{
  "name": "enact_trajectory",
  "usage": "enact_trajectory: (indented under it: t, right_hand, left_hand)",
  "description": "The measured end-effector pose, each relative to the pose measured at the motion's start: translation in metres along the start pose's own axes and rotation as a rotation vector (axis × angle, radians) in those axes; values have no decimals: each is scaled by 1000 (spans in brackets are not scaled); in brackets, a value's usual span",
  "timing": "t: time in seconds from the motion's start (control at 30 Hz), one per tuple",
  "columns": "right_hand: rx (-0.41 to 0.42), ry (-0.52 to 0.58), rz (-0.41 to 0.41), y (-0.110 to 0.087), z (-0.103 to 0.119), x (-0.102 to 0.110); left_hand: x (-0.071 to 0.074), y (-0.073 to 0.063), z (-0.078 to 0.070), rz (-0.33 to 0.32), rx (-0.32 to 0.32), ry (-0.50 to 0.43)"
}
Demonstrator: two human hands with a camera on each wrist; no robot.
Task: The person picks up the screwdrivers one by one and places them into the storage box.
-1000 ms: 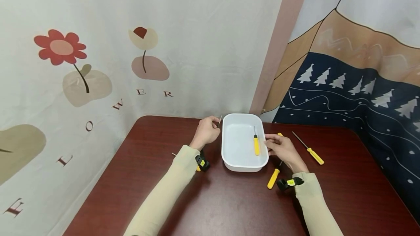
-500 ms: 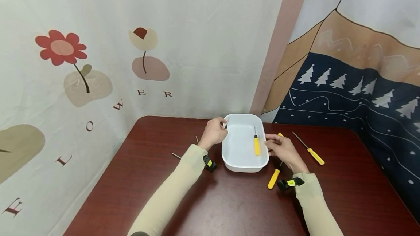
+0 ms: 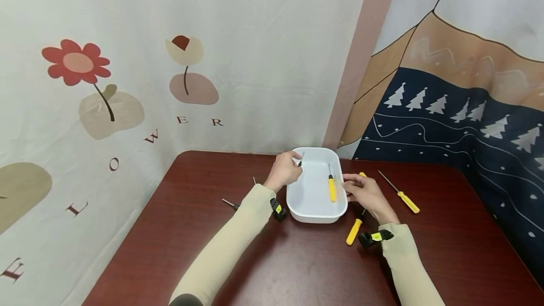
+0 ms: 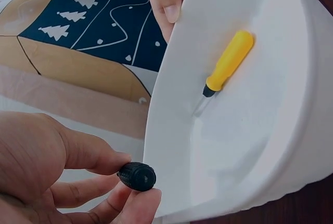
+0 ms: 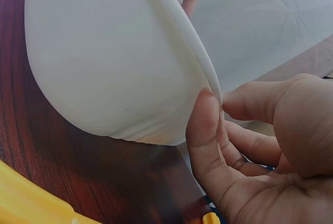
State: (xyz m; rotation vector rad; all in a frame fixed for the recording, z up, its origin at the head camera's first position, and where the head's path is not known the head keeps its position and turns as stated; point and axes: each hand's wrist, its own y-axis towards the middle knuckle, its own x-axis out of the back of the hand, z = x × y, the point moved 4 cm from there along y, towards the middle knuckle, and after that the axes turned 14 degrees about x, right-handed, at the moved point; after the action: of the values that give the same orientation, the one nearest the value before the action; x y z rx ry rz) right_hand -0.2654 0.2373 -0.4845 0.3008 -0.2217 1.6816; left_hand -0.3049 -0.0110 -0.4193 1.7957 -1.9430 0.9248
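Observation:
In the head view my left hand (image 3: 284, 172) pinches a small screwdriver by its black handle (image 4: 138, 176), the metal shaft pointing up. The hand is over the left side of a white rectangular container (image 3: 316, 219). Thumb and fingers grip the knurled handle in the left wrist view. My right hand (image 3: 369, 196) pinches the container's right rim between thumb and fingers, as the right wrist view shows. Inside the container lies a yellow-handled screwdriver (image 4: 233, 57), near the right wall.
On the dark red table, yellow-handled screwdrivers lie at the right (image 3: 409, 203) and below the right hand (image 3: 354, 232). Another yellow handle (image 3: 362, 174) is partly hidden behind that hand. Left of the container, screwdriver shafts (image 3: 228, 202) show past the left sleeve. A printed curtain (image 3: 263, 60) hangs behind.
My left hand has moved right with the black-handled screwdriver, from beside the container to over its left side. The right hand stays at the rim.

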Motion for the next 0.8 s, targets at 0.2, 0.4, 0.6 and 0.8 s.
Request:
enact_trajectory:
  t: [0.2, 0.4, 0.6, 0.8]
  right_hand:
    - [-3, -4, 1, 0, -1, 0]
    - [-8, -2, 4, 0, -2, 1]
    - [-6, -5, 4, 0, -2, 0]
    - [-5, -9, 6, 1, -2, 1]
  left_hand:
    - [-6, 2, -6, 10, 6, 5]
    - [-14, 5, -7, 8, 35, 26]
    - [-22, 10, -8, 18, 70, 41]
    - [-29, 12, -11, 14, 92, 46]
